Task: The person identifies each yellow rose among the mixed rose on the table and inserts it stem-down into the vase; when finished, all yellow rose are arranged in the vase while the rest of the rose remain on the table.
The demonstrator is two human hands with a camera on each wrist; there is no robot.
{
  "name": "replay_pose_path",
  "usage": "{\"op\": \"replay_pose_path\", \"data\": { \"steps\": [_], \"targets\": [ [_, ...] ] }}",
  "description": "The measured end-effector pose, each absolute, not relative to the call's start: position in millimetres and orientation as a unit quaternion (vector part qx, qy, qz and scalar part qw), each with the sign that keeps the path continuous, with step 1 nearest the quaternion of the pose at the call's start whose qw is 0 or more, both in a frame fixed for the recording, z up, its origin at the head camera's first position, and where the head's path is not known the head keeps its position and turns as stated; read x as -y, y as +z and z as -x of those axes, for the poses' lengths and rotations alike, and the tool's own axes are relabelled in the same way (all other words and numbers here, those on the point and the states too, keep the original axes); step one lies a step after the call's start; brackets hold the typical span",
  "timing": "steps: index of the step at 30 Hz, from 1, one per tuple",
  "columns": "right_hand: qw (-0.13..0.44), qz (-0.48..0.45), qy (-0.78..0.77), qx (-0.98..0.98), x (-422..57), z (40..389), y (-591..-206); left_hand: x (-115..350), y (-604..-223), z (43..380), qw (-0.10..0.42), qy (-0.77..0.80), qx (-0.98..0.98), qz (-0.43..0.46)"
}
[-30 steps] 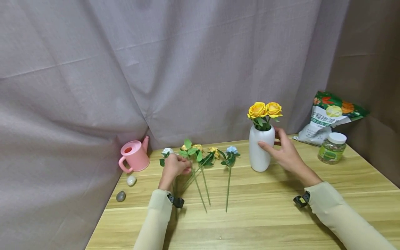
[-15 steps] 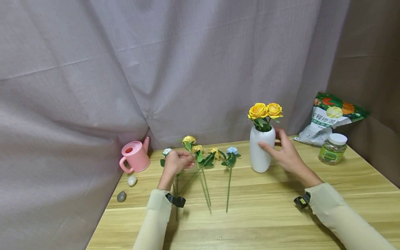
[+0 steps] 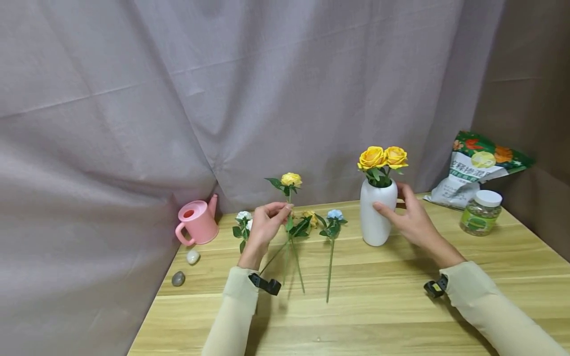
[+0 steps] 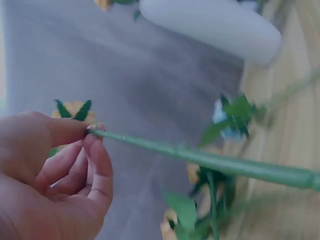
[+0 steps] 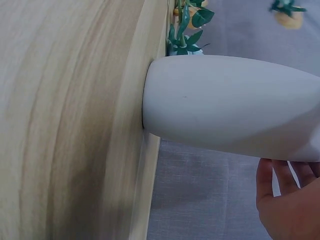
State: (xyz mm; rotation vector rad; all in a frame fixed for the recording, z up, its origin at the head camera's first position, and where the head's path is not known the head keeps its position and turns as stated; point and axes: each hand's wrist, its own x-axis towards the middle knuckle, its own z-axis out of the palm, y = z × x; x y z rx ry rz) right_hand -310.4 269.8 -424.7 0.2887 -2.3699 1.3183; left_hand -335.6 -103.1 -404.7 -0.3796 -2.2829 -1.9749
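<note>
Between thumb and fingertips, my left hand (image 3: pixel 263 228) pinches the stem of a yellow flower (image 3: pixel 291 180), held upright above the others. In the left wrist view the green stem (image 4: pixel 225 163) runs from the fingertips toward the right. My right hand (image 3: pixel 414 221) holds a white vase (image 3: pixel 375 220), thumb in front and fingers round the far side. Two yellow roses (image 3: pixel 373 158) stand in the vase, whose base sits on the table in the right wrist view. On the table lie a blue flower (image 3: pixel 335 214), white flowers (image 3: pixel 243 216) partly behind my left hand, and yellow ones (image 3: pixel 309 217).
A pink watering can (image 3: pixel 198 225) stands at the back left, with a white stone (image 3: pixel 193 257) and a grey stone (image 3: pixel 178 279) before it. At the right are a jar with a white lid (image 3: pixel 481 215) and a printed bag (image 3: pixel 467 173). Grey curtain (image 3: pixel 311 99) hangs behind.
My left hand has raised the yellow flower from among the others and moved it right and up, uncovering more of the white flowers. The right hand keeps its hold on the vase.
</note>
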Motion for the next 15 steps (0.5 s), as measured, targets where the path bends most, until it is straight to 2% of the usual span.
{"op": "replay_pose_path", "data": {
  "steps": [15],
  "targets": [
    [0.213, -0.109, 0.473, 0.848, -268, 309, -423, 14, -352, 328, 0.102, -0.781, 0.575, 0.221]
  ]
}}
